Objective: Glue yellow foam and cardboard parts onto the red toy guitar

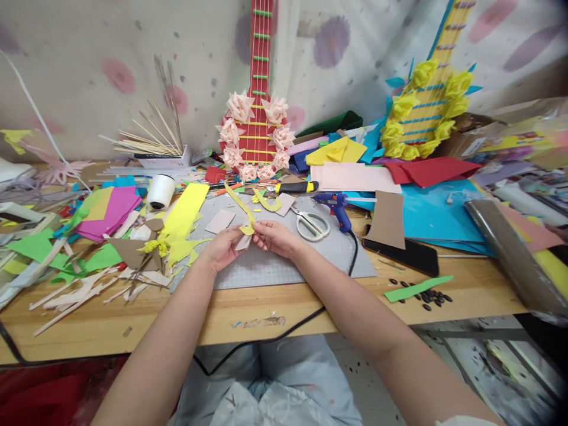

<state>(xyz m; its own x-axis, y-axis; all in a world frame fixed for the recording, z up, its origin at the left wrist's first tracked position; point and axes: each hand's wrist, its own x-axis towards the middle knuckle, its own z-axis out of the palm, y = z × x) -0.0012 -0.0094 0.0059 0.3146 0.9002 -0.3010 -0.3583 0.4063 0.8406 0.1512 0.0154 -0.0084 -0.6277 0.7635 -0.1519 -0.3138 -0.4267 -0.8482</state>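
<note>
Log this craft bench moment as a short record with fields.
left hand: left hand pinches a yellow foam strip
right hand: right hand grips the same strip's lower end
surface: grey cutting mat on a wooden table
nearby tools: scissors, blue glue gun
behind: red paper guitar with pink flowers
left side: white thread spool

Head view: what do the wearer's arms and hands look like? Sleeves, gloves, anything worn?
Both forearms are bare up to the frame edge: no sleeves show. The left hand and right hand have no gloves, and no rings, watch or bands are visible on fingers or wrists. No markings can be made out. Light blue-grey trousers show below the table edge.
</note>
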